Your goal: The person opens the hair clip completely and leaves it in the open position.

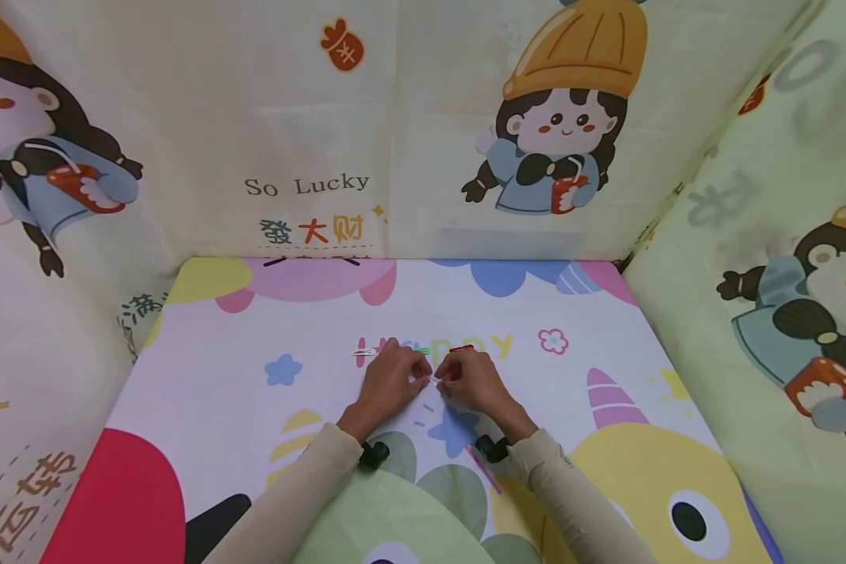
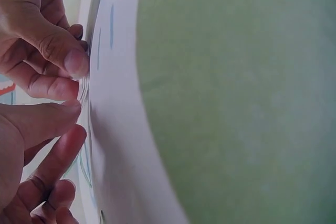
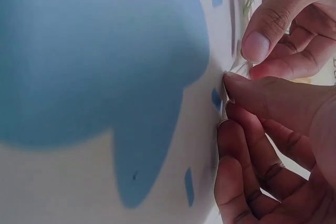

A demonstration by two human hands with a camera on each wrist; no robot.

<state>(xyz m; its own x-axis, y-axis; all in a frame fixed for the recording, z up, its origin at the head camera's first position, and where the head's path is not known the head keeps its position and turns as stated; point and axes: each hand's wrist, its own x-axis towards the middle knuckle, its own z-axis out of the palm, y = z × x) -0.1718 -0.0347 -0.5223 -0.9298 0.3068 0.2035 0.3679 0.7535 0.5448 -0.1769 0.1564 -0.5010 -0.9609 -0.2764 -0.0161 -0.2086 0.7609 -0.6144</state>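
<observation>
Head view: my two hands meet over the middle of the surface (image 1: pixel 204 376), which wears a cartoon-printed cloth.
Left grip: my left hand (image 1: pixel 388 381) has thumb and forefinger pinched on one end of a small clear clip (image 1: pixel 433 381).
Right grip: my right hand (image 1: pixel 470 381) pinches the other end of the same clip, fingertips almost touching those of the left.
Clip, close up: in the left wrist view the clear clip (image 2: pixel 83 90) sits between my thumb tips just above the cloth; in the right wrist view it (image 3: pixel 234 68) shows as a thin glassy sliver at my fingertips.
White clip (image 1: pixel 364 352): lies flat on the cloth just beyond my left hand.
Red clip (image 1: pixel 461 348): lies just beyond my right hand, partly hidden by my knuckles.
Green clip (image 1: pixel 421 350): lies between the white and red ones; only a bit of it shows.
Cloth print: the word HAPPY runs under those clips, with a blue star beneath my wrists.
Room: cartoon-printed fabric walls (image 1: pixel 423 117) enclose the surface at the back, left and right.
</observation>
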